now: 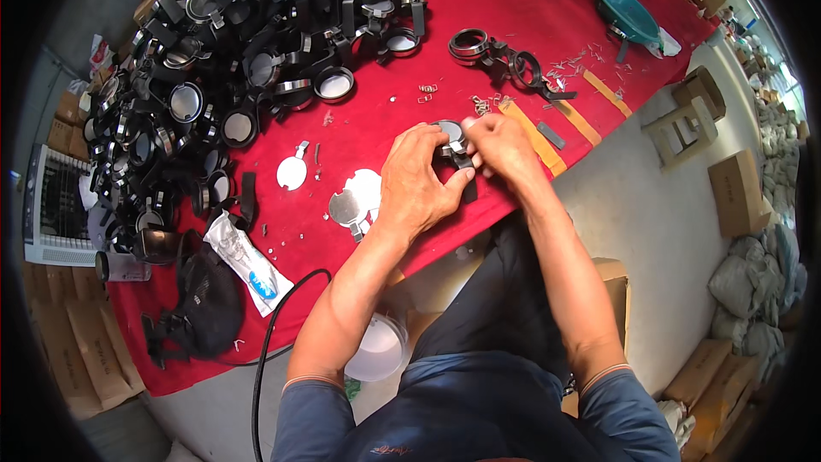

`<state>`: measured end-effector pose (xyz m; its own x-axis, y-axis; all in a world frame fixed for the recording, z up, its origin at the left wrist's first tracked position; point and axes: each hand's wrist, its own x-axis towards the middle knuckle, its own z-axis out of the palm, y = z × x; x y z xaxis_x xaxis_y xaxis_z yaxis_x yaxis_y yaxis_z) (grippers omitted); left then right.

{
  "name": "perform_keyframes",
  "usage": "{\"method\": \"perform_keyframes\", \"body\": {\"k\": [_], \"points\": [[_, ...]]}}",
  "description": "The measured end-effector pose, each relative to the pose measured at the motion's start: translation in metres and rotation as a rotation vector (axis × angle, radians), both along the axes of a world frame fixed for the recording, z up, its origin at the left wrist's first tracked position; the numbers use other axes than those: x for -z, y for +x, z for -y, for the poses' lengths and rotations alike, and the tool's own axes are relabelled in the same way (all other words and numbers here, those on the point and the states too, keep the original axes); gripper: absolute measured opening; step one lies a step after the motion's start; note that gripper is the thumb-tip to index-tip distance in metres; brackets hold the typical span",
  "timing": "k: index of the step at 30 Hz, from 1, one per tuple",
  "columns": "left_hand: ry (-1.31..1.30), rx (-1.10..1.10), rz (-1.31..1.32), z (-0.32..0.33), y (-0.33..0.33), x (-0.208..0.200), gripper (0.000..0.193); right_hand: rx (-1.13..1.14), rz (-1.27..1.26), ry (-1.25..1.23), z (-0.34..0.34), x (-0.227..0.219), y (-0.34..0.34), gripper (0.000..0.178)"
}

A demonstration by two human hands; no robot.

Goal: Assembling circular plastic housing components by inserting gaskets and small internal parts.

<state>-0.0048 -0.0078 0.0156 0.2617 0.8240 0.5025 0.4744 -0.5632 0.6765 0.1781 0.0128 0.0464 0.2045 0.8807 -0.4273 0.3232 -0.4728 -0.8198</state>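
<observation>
My left hand (417,178) is wrapped around a round black part with a silvery disc face (450,129), near the table's front edge. The fingers of my right hand (505,147) are pinched together at the part's right side; whatever tiny piece they may hold is hidden. Left of my left hand lie flat silvery discs with small tabs (345,208), and another white disc (291,174) lies farther left. Beyond my hands are small metal clips (426,92) and black ring frames (523,68). Yellow strips (532,137) and a grey bar (551,135) lie to the right.
A large heap of black round parts with straps (256,51) covers the red table's far left. A white packet (246,263), black bag (208,304) and black cable (263,346) are at the near left. A teal basin (629,13) stands far right. Below is a white bucket (376,351).
</observation>
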Motion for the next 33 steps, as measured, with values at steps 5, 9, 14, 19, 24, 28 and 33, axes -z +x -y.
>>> {"method": "perform_keyframes", "body": {"k": [5,9,14,19,24,28,33], "points": [[-0.031,-0.004,-0.005,0.001,0.005,-0.011,0.054,0.093,0.599,0.476,-0.039,0.019,0.074,0.024],[-0.043,0.006,-0.017,0.000,0.002,-0.009,0.052,-0.056,0.725,0.525,-0.050,0.025,0.078,0.025],[-0.050,0.000,-0.018,0.001,0.002,-0.007,0.052,-0.019,0.670,0.521,-0.055,0.023,0.072,0.017],[-0.064,0.010,-0.006,0.001,0.001,-0.011,0.052,0.166,-0.068,0.335,-0.018,-0.008,0.055,0.015],[0.007,-0.004,-0.004,-0.002,0.003,-0.006,0.051,0.267,-0.651,0.236,0.019,0.004,0.048,0.011],[0.023,0.009,0.006,-0.005,0.003,0.000,0.051,0.091,-0.469,0.208,0.042,0.006,0.030,0.024],[0.029,-0.001,0.004,-0.004,0.000,0.001,0.051,-0.046,0.302,0.726,0.064,-0.006,-0.003,0.026]]}}
